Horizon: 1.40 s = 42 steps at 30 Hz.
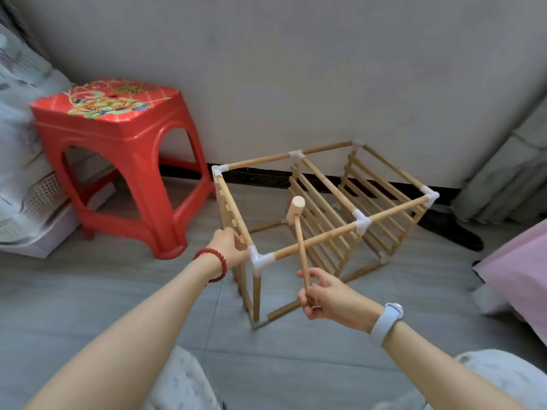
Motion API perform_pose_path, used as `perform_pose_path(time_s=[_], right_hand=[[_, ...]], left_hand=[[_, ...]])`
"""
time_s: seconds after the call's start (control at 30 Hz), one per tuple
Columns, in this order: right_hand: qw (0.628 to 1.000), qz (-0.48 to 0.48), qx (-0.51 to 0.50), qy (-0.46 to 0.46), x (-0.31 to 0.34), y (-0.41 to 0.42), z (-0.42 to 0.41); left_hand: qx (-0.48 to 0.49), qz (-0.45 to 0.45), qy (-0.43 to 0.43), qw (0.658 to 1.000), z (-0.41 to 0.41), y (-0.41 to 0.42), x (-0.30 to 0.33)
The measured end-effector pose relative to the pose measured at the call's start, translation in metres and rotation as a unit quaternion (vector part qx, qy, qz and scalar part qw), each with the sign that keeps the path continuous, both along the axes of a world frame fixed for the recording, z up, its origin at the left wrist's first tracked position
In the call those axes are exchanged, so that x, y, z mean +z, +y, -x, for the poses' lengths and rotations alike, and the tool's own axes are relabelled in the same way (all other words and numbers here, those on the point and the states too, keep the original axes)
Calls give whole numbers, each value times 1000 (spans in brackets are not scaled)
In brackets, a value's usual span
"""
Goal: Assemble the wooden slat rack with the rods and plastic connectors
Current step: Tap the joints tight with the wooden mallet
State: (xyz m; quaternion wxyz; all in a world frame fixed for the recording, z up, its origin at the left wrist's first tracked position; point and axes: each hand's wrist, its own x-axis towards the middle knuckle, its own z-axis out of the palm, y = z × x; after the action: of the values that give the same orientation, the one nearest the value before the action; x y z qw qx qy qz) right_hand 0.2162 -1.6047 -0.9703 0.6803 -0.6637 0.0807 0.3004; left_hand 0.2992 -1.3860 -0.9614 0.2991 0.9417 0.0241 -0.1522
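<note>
Head view: a red plastic stool (118, 137) with a floral printed top stood left of the wooden slat rack (322, 214) on the grey floor (88, 291) by the wall. The left hand (229, 247) grasped the rack's near-left top edge beside a white corner connector (259, 258). The right hand (328, 294) clasped the handle of a small wooden mallet (299, 232), head raised over the front rod (349, 229).

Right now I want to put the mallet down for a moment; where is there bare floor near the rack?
Bare grey tiled floor lies between the red plastic stool and the wooden slat rack, under the left hand. Right of the rack is crowded: pink bedding and a dark slipper.
</note>
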Motion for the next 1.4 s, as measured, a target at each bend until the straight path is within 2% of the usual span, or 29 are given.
perform_pose_path(time_s=[0.1, 0.2, 0.27, 0.33, 0.43, 0.53, 0.57, 0.6, 0.63, 0.67, 0.7, 0.73, 0.8, 0.87, 0.93, 0.97, 1.0, 1.07, 1.1, 1.13, 1.23, 1.3, 1.33, 1.4], right_hand=[[999, 24, -28, 19, -12, 2, 4], [992, 112, -55, 24, -13, 8, 5], [971, 220, -66, -67, -1, 8, 0], [917, 318, -95, -221, 25, 8, -3], [872, 252, -132, -399, 80, 12, -6], [808, 202, -208, -512, 105, 21, -1], [802, 202, -216, -518, 95, 25, 6], [818, 223, -195, -492, 75, 29, 16], [845, 282, -133, -434, 48, 33, 27], [849, 387, -24, -360, 21, 36, 39], [822, 469, 74, -316, 2, 34, 47], [799, 507, 107, -304, -2, 32, 49], [812, 466, 36, -349, 23, 32, 40], [839, 338, -94, -416, 60, 35, 31], [836, 262, -158, -456, 69, 36, 30], [845, 294, -136, -426, 60, 39, 35], [852, 370, -68, -365, 43, 42, 40], [818, 507, 96, -253, 14, 38, 45], [814, 515, 103, -248, 14, 33, 40], [823, 497, 76, -264, 27, 31, 33], [857, 349, -66, -374, 77, 38, 18], [869, 262, -109, -404, 80, 42, 15], [879, 257, -105, -387, 73, 45, 15], [883, 321, -75, -333, 62, 47, 1]], left_hand=[[-68, -16, -34, 997, -5, 3, -3], [-147, -70, -20, 986, -8, 5, -9], [-159, -75, -9, 984, -10, 9, -11], [-159, -64, -6, 985, -10, 12, -11], [-162, -57, 5, 985, -10, 13, -9], [-158, -50, -4, 986, -7, 11, -10], [-153, -46, -6, 987, -6, 11, -10], [-149, -44, -8, 988, -5, 11, -10], [-144, -40, -9, 989, -3, 11, -10], [-141, -36, -9, 989, -2, 12, -9], [-140, -34, -13, 990, -2, 13, -9], [-135, -34, -19, 990, -2, 14, -8], [-116, -32, -23, 992, -2, 19, -4], [-100, -39, -12, 994, 0, 24, -2], [-90, -50, -1, 995, 1, 28, -4], [-89, -54, 3, 995, 2, 31, -5], [-88, -56, 6, 995, 2, 32, -4], [-90, -56, 3, 994, 4, 33, -2], [-93, -59, -1, 994, 5, 33, 0], [-94, -61, -9, 994, 4, 34, 1], [-86, -62, -14, 994, 5, 36, 1], [-81, -60, -13, 995, 5, 35, 1], [-75, -53, -12, 996, 5, 34, 1], [-54, -27, -17, 998, -1, 31, 3]])
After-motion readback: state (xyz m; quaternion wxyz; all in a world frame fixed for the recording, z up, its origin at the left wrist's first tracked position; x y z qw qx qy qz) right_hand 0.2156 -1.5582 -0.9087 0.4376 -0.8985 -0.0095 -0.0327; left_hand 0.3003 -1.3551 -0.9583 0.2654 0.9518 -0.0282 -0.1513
